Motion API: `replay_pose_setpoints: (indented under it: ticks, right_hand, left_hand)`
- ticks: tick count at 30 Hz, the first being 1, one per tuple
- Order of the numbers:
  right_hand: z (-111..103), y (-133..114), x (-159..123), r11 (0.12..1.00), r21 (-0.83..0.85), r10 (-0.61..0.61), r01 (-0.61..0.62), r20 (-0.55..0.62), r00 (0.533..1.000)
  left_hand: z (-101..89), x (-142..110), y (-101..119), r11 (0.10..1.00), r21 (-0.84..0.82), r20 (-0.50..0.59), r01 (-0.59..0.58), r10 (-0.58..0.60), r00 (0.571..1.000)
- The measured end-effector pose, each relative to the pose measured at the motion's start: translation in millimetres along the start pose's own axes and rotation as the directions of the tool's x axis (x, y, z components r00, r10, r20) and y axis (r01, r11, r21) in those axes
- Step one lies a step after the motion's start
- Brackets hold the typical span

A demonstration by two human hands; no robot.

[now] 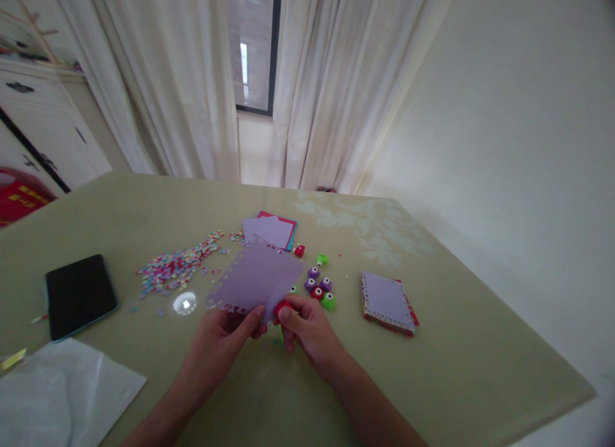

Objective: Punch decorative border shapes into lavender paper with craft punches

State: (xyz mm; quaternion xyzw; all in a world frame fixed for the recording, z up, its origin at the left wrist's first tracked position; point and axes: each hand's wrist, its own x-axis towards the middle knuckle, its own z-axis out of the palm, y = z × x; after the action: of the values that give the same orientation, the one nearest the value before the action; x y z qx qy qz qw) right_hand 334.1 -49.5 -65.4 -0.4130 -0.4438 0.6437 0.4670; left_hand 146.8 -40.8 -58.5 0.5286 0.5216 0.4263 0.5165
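A purple sheet of paper [262, 274] with holes punched along its edges is held up over the table. My left hand [230, 335] pinches its near edge, thumb on top. In my right hand [310, 328] is a small red paper punch [282, 310], gripped between thumb and fingers at the sheet's near right corner. Part of the punch is hidden by the fingers. Just beyond my right hand lie several small punches in purple, red and green, among them a purple one [314, 273] and a bright green one [321, 259].
Paper confetti [177, 268] is scattered left of the sheet, by a clear round dome [185, 303]. A black tablet [81, 296] and a white plastic bag [72, 389] lie further left. Coloured paper sheets [269, 229] are behind; a stack of punched sheets [387, 301] is at right.
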Motion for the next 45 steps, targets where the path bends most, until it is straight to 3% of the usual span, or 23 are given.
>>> replay_pose_setpoints:
  ticks: [4,13,24,33,40,45]
  right_hand:
    - [1.3,1.6,-0.8,0.998,0.048,0.041,-0.044,0.062,0.997]
    - [-0.6,5.1,1.9,0.998,0.055,0.014,-0.012,-0.037,0.999]
    - [0.1,3.8,2.4,0.998,0.068,0.007,-0.006,-0.014,1.000]
    - [0.6,-10.9,-3.4,0.989,-0.100,0.105,-0.105,-0.008,0.994]
    - [-4.2,-2.7,-0.9,0.988,-0.121,0.101,-0.099,0.016,0.995]
    - [-3.2,1.2,0.7,0.987,-0.085,0.134,-0.134,-0.011,0.991]
  left_hand:
    - [0.0,-1.3,-2.5,1.000,0.003,-0.002,0.012,-0.012,1.000]
    - [-2.9,0.1,1.0,1.000,-0.014,-0.032,0.006,-0.006,0.999]
    - [-0.1,-2.9,0.4,0.999,0.044,-0.026,-0.026,0.027,0.999]
    - [-1.8,-4.4,0.0,0.979,0.176,-0.038,-0.107,0.116,0.993]
    - [0.5,0.2,-6.7,0.994,0.099,0.049,-0.054,0.049,0.998]
    - [5.4,0.9,-2.7,0.997,0.059,-0.040,-0.049,0.051,0.998]
